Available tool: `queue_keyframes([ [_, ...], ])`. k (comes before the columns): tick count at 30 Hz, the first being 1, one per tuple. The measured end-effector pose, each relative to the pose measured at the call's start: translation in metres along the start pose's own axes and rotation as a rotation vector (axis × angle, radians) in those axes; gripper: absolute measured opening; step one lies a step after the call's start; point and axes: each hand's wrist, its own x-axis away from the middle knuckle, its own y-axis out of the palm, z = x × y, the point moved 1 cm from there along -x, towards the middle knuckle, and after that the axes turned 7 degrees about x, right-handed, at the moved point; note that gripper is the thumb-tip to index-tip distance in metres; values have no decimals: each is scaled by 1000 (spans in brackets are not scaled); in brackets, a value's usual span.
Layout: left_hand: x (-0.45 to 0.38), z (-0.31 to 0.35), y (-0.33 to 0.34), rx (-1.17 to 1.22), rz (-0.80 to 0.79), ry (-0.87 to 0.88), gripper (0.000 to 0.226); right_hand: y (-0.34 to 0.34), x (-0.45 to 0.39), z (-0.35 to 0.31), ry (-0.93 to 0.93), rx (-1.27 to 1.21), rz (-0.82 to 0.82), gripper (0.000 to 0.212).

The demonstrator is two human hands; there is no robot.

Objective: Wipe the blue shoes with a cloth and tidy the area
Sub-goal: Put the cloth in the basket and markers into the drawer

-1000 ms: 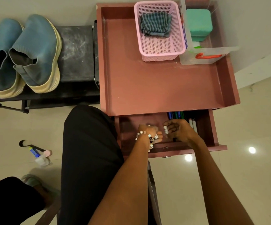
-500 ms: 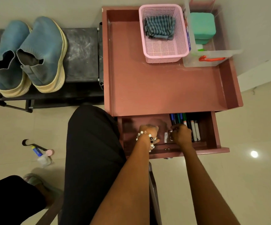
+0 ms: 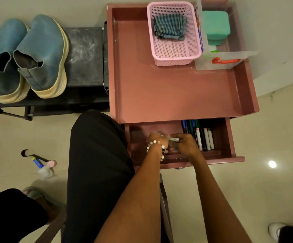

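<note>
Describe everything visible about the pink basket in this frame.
The pink basket is a rectangular plastic bin with perforated mesh walls and floor and a solid rounded rim. It stands upright at the back of the reddish table top, its right side close against a clear container; whether they touch is unclear. Inside, a crumpled blue-grey striped cloth lies at the far end, leaving the near part of the floor bare. No hand touches it.

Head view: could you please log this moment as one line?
left hand, right hand: hold small item in open drawer | cloth: in pink basket
</note>
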Motion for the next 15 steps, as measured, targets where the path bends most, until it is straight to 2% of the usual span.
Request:
queue_keyframes([
  [2, -7, -4, -2, 14, 73, -5, 14, 10, -15, 0, -29, 240, 120, 9],
  [4, -9, -6, -5, 19, 100, -26, 16, 21, -26, 3, -20, 444, 220, 15],
  [6, -8, -4, -7, 15, 101, -35, 21, 28, -26, 1, 14, 599, 247, 18],
  [11, -11, -7, -6, 16, 58, -55, 20, 35, -23, -2, -40, 960, 213, 22],
  [15, -15, -6, -8, 17, 60, -35, 20, 35, -24, 2, -38, 1011, 134, 22],
])
